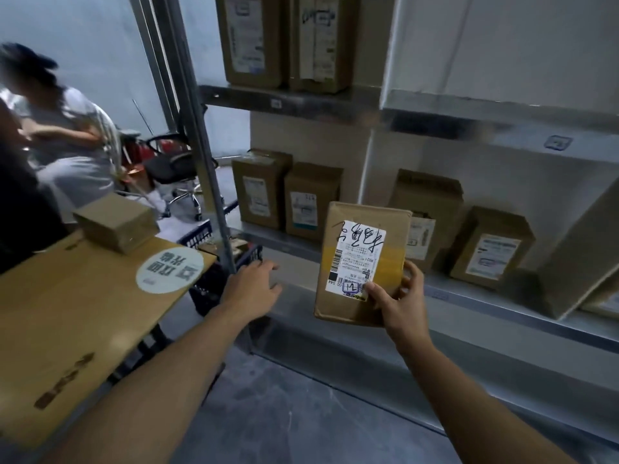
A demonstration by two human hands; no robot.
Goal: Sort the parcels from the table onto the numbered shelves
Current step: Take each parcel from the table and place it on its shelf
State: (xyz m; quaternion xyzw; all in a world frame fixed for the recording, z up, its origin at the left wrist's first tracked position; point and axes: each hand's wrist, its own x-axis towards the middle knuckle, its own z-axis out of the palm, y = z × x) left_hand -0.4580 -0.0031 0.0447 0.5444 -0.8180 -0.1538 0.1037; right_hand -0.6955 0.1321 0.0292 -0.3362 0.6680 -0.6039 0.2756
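Metal shelf rack (469,110) fills the right and centre of the head view. Two upright cardboard parcels (254,38) on its upper shelf. On the middle shelf (475,291): two labelled parcels (258,192) side by side at the left, two more (492,249) further right, and a large plain box (576,249) leaning at the far right. Bench (67,313) at left, topped with cardboard and carrying a round printed sticker (169,269). One small brown box (115,222) sits on it near the far edge. Blue crate (201,236) on the floor between bench and rack. A person (67,135) sits beyond the bench, office chair (174,162) beside them. The task parcel (392,236), a flat brown box with a white shipping label facing the camera, is held upright in the air in front of the middle shelf, touching neither shelf nor bench. Right hand (398,303) grips its lower right corner: thumb on the label, fingers (413,279) wrapped behind the edge. Left hand (254,283) hovers palm-down near the rack post, fingers loosely spread and holding nothing.
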